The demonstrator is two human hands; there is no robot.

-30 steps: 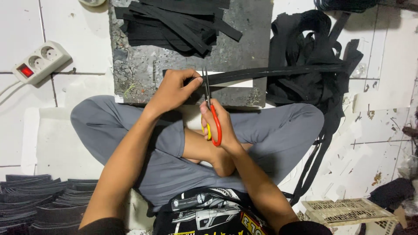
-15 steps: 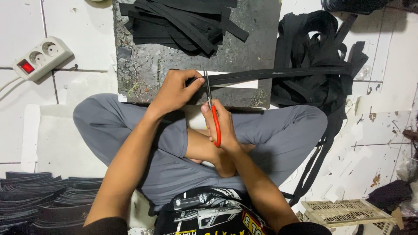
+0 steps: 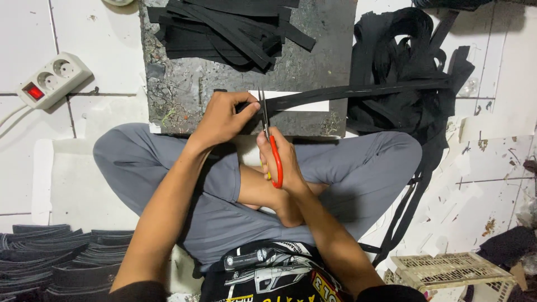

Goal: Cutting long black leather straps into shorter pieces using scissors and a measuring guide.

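Bare grey board (image 3: pixel 313 67) lies open between the heap of cut black strips (image 3: pixel 224 28) at its far edge and the taut black strap (image 3: pixel 358 92) crossing its near part. To the right, a tangled pile of black webbing (image 3: pixel 403 61) blocks the way; to the left, white floor tiles (image 3: pixel 106 117) are free past the power strip (image 3: pixel 51 78). Near the left knee, stacked dark pieces (image 3: pixel 45 260) crowd the corner

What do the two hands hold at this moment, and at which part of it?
The right hand holds red-handled scissors by the handles. The left hand pins the black strap at its near end, just left of the blades.
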